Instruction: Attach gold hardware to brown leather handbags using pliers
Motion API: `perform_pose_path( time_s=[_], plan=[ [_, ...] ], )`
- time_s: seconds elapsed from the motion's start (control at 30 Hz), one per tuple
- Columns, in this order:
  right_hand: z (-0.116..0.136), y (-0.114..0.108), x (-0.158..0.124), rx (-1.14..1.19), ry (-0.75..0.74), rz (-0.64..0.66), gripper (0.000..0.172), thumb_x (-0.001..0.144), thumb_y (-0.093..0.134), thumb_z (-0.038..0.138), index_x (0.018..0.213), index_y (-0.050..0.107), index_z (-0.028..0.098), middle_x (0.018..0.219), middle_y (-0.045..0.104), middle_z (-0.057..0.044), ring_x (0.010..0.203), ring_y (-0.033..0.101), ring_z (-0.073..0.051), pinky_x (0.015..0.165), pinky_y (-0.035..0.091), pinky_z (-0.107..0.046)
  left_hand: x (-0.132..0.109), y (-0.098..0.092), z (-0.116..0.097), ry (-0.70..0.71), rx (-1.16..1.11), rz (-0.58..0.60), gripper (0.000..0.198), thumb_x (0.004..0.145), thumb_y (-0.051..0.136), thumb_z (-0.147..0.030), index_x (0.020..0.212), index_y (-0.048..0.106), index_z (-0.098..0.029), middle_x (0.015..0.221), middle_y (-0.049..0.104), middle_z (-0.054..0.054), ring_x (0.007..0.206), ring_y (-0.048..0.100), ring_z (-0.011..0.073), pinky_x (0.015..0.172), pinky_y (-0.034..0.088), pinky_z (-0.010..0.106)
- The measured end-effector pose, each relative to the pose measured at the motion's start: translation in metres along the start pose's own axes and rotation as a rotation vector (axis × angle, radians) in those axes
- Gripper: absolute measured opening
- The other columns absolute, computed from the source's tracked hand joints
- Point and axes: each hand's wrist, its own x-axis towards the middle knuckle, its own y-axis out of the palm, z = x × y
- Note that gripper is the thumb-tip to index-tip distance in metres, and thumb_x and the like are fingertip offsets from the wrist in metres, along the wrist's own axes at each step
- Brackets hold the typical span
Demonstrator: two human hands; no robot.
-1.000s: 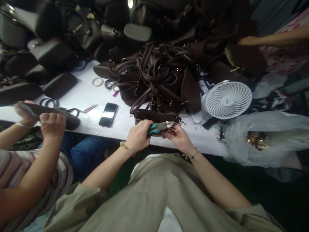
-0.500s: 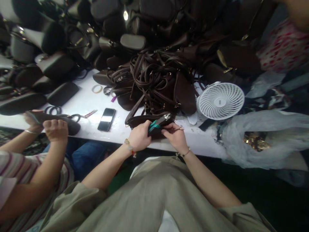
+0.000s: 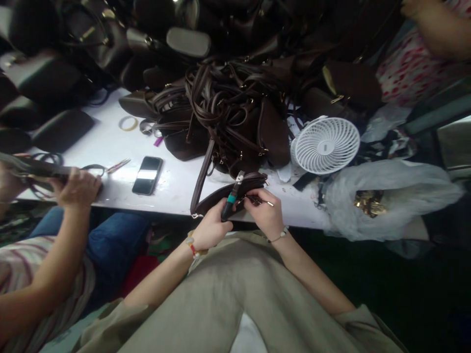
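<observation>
**Pliers swung round, bag now on a slant**

So the pliers (image 3: 231, 198) just went from leaning right to pointing nearly straight at the far side, which probably leaves the right hand (image 3: 265, 215) clearer room to work. The brown bag (image 3: 250, 183) is under both hands at the tabletop's (image 3: 176, 191) near edge. Left hand (image 3: 210, 226) is wrapped round the handles; right fingertips are pinched on a small dark piece (image 3: 262, 200) with a metal tip. Also different: the bag now slants, right end farther off, and its strap (image 3: 202, 179) is stretched out straighter.
</observation>
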Motion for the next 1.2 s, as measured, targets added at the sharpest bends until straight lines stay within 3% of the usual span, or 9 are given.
perform_pose_path(
  time_s=[0.13, 0.27, 0.47, 0.57, 0.7, 0.8, 0.97, 1.07, 1.2],
  plan=[
    [0.010, -0.003, 0.006, -0.221, -0.069, 0.082, 0.009, 0.077, 0.065, 0.016, 0.081, 0.072, 0.020, 0.082, 0.072, -0.005, 0.075, 0.066, -0.019, 0.069, 0.051, -0.027, -0.002, 0.002, 0.002, 0.028, 0.013, 0.017, 0.038, 0.064, 0.052, -0.011, 0.101, 0.055, -0.020, 0.100, 0.063, 0.003, 0.103, 0.059, 0.0226, 0.102, 0.044, 0.039],
    [0.014, 0.000, 0.000, -0.205, -0.065, 0.178, 0.008, 0.077, 0.066, 0.015, 0.079, 0.071, 0.021, 0.081, 0.071, -0.004, 0.074, 0.065, -0.018, 0.069, 0.051, -0.027, 0.004, 0.004, 0.004, 0.043, -0.022, 0.020, 0.042, 0.064, 0.052, -0.010, 0.104, 0.056, -0.019, 0.101, 0.063, 0.002, 0.102, 0.060, 0.0212, 0.100, 0.046, 0.038],
    [-0.006, 0.014, -0.031, 0.060, -0.153, -0.036, 0.011, 0.088, 0.059, 0.017, 0.089, 0.069, 0.021, 0.089, 0.069, -0.005, 0.084, 0.067, -0.017, 0.077, 0.055, -0.030, -0.008, -0.006, -0.012, 0.046, -0.104, 0.047, 0.047, 0.069, 0.056, -0.010, 0.115, 0.061, -0.019, 0.118, 0.066, 0.003, 0.113, 0.060, 0.0203, 0.106, 0.043, 0.034],
    [-0.015, 0.021, -0.041, 0.087, -0.191, -0.104, 0.010, 0.090, 0.060, 0.018, 0.092, 0.069, 0.023, 0.090, 0.069, -0.005, 0.085, 0.067, -0.017, 0.079, 0.056, -0.032, -0.030, -0.024, -0.021, -0.082, -0.149, 0.179, 0.047, 0.074, 0.065, -0.019, 0.121, 0.057, -0.019, 0.118, 0.067, 0.005, 0.110, 0.063, 0.0206, 0.101, 0.047, 0.035],
    [-0.020, 0.024, -0.043, 0.102, -0.185, -0.118, 0.010, 0.090, 0.061, 0.020, 0.096, 0.069, 0.024, 0.094, 0.071, -0.006, 0.089, 0.068, -0.019, 0.081, 0.058, -0.035, -0.048, -0.051, -0.021, -0.329, -0.267, 0.329, 0.064, 0.065, 0.074, -0.020, 0.120, 0.042, -0.025, 0.124, 0.065, 0.008, 0.113, 0.064, 0.0221, 0.087, 0.053, 0.032],
    [-0.023, 0.026, -0.043, 0.114, -0.220, -0.140, 0.012, 0.090, 0.062, 0.019, 0.099, 0.068, 0.024, 0.095, 0.071, -0.007, 0.089, 0.068, -0.019, 0.081, 0.058, -0.035, -0.044, -0.066, -0.026, -0.341, -0.045, 0.367, 0.041, 0.065, 0.066, -0.018, 0.101, 0.046, -0.024, 0.115, 0.068, 0.004, 0.105, 0.066, 0.0205, 0.078, 0.052, 0.028],
    [-0.026, 0.030, -0.043, 0.094, -0.212, -0.180, 0.012, 0.090, 0.061, 0.020, 0.101, 0.067, 0.023, 0.093, 0.072, -0.007, 0.088, 0.069, -0.019, 0.083, 0.058, -0.036, -0.021, -0.075, -0.059, -0.339, 0.755, 0.390, 0.015, 0.063, 0.050, -0.013, 0.074, 0.056, -0.021, 0.061, 0.057, -0.003, 0.057, 0.053, 0.0147, 0.052, 0.034, 0.025],
    [-0.026, 0.030, -0.043, 0.123, -0.194, -0.160, 0.013, 0.090, 0.060, 0.021, 0.100, 0.068, 0.023, 0.095, 0.071, -0.008, 0.089, 0.069, -0.020, 0.084, 0.058, -0.036, -0.008, -0.072, -0.080, -0.379, 0.858, 0.441, 0.024, 0.056, 0.049, -0.010, 0.072, 0.063, -0.020, 0.060, 0.059, 0.000, 0.056, 0.054, 0.0154, 0.051, 0.034, 0.023],
    [-0.027, 0.028, -0.043, 0.154, -0.209, -0.160, 0.014, 0.089, 0.061, 0.018, 0.101, 0.068, 0.022, 0.095, 0.070, -0.008, 0.090, 0.067, -0.019, 0.083, 0.057, -0.034, 0.009, -0.069, -0.094, -0.487, 0.759, 0.513, 0.048, 0.046, 0.048, -0.011, 0.087, 0.072, -0.017, 0.069, 0.067, 0.003, 0.062, 0.059, 0.0178, 0.052, 0.039, 0.023]
  ],
)
